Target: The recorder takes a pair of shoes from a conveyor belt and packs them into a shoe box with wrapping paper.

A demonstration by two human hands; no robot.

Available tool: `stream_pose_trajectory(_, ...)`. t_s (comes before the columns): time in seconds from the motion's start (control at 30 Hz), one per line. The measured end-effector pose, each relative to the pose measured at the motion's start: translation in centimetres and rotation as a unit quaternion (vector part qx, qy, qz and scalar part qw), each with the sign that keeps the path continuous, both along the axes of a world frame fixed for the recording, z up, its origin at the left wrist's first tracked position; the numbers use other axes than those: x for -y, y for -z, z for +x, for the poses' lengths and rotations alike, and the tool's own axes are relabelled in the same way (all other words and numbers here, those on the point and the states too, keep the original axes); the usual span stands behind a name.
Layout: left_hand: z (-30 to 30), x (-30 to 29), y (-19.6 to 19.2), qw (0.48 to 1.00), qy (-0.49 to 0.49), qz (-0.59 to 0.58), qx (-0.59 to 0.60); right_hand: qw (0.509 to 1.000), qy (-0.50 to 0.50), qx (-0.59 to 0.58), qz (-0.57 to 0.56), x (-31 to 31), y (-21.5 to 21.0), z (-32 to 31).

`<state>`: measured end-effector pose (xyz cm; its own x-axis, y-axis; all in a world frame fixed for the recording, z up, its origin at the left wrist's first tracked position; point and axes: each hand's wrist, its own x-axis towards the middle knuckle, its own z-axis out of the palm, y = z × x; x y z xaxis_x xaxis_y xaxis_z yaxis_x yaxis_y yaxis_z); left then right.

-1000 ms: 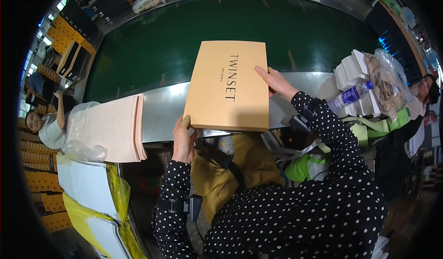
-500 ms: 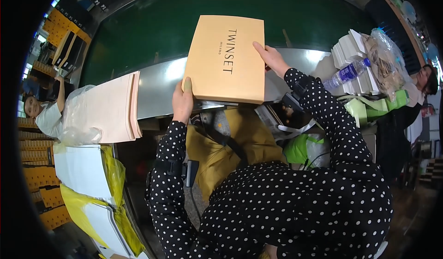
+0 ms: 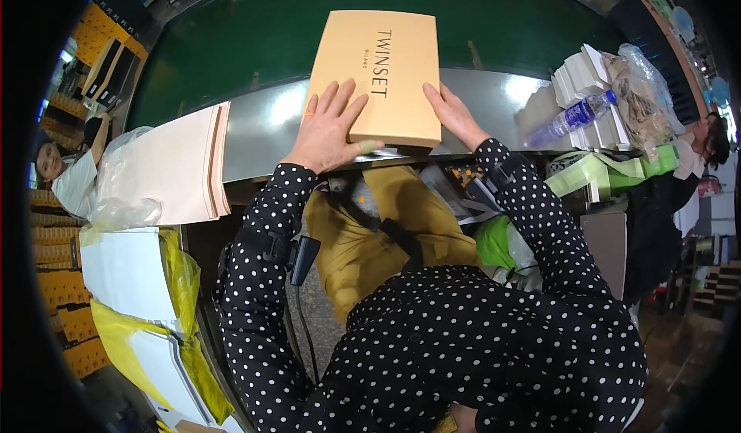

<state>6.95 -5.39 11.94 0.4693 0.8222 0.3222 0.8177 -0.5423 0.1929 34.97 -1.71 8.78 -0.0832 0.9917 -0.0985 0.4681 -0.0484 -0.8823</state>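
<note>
A flat peach-orange cardboard box (image 3: 400, 109) with dark lettering on its lid lies across the metal ledge and the edge of the green belt. My left hand (image 3: 328, 132) rests on its near left corner, fingers spread over the lid; a pale wrap covers the thumb tip. At the box's right side, my right hand (image 3: 457, 116) holds the edge, with the thumb at the lid's rim and the other fingers partly hidden along the side wall. Beneath the near edge, the underside of the box is in shadow.
A green belt (image 3: 255, 47) runs behind the metal ledge (image 3: 266, 136). Pale pink sheets (image 3: 174, 167) are stacked at left, above white sheets (image 3: 127, 271) in yellow plastic. At right are white card stacks (image 3: 580, 78), a water bottle (image 3: 571, 118) and green strips (image 3: 583, 174). Other people are at both sides.
The box has moved slightly away from me and down onto the ledge. My left hand has gone from gripping its near left edge to lying spread on the lid; my right hand has slid toward the side.
</note>
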Motion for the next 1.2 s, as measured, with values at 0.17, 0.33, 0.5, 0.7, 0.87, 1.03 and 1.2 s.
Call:
stream_pose_trajectory(0.17, -0.6, -2.6, 1.2, 0.998, -0.005, 0.02, -0.067, 1.0, -0.009, -0.025, -0.011, -4.2, 0.3, -1.1)
stream_pose_trajectory(0.33, -1.8, -5.9, 1.9, 0.995, -0.051, 0.024, -0.087, 0.99, -0.006, -0.135, -0.035, -5.3, 1.1, -0.7)
stream_pose_trajectory(0.5, -3.1, -10.0, 1.6, 0.995, -0.068, 0.026, -0.076, 0.967, 0.068, 0.209, 0.133, -4.4, 7.5, 4.2)
stream_pose_trajectory(0.7, -5.3, -13.6, 1.3, 0.995, -0.057, 0.012, -0.084, 0.885, 0.044, 0.396, 0.241, -2.9, 8.8, 3.5)
stream_pose_trajectory(0.87, -6.5, -15.9, 1.0, 0.995, -0.052, 0.023, -0.083, 0.882, 0.034, 0.416, 0.219, -3.0, 8.4, 3.6)
stream_pose_trajectory(1.03, -7.9, -18.3, 1.0, 0.995, -0.055, -0.002, -0.082, 0.885, 0.034, 0.415, 0.207, -3.2, 8.2, 3.6)
stream_pose_trajectory(1.2, -9.4, -21.0, 1.8, 0.991, -0.064, -0.001, -0.113, 0.886, 0.028, 0.42, 0.195, -3.2, 7.9, 3.4)
